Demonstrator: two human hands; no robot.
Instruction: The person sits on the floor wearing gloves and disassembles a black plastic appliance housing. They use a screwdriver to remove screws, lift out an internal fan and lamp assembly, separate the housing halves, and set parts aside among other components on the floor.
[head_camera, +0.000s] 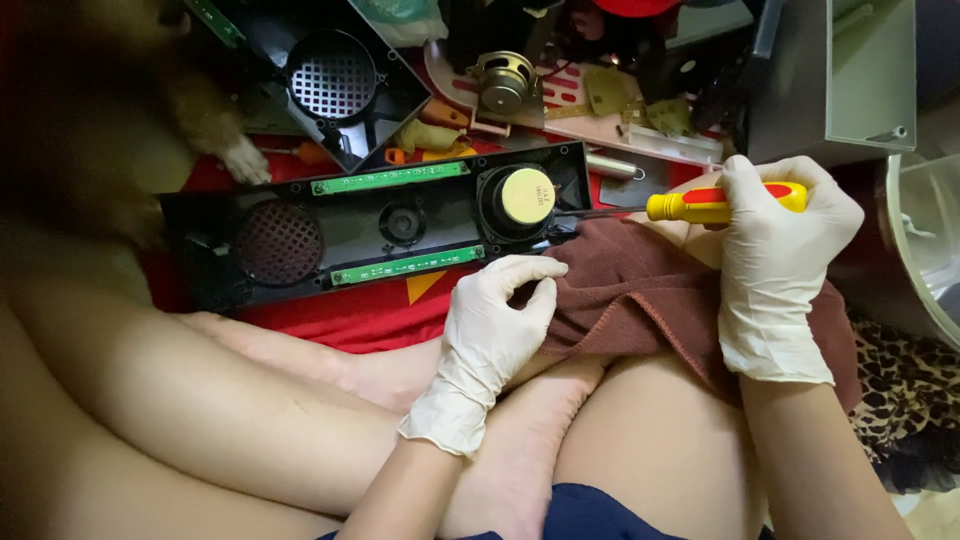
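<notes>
A long black speaker housing (300, 255) lies open across a red cloth (350, 315), with two green circuit strips (390, 178) and a round speaker driver (525, 197) at its right end. My right hand (775, 265), in a white glove, is shut on a yellow and red screwdriver (700, 205) whose dark shaft reaches left to the housing beside the driver. My left hand (495, 315), also gloved, rests on a brown towel (640, 285) just below the housing's right end, fingers curled and holding nothing.
Another black housing with a round grille (330, 75) lies behind, near a loose speaker (505, 82) on a pink board, and a grey metal box (840, 75) at the right. An animal's paw (245, 160) rests at the left. My bare legs fill the foreground.
</notes>
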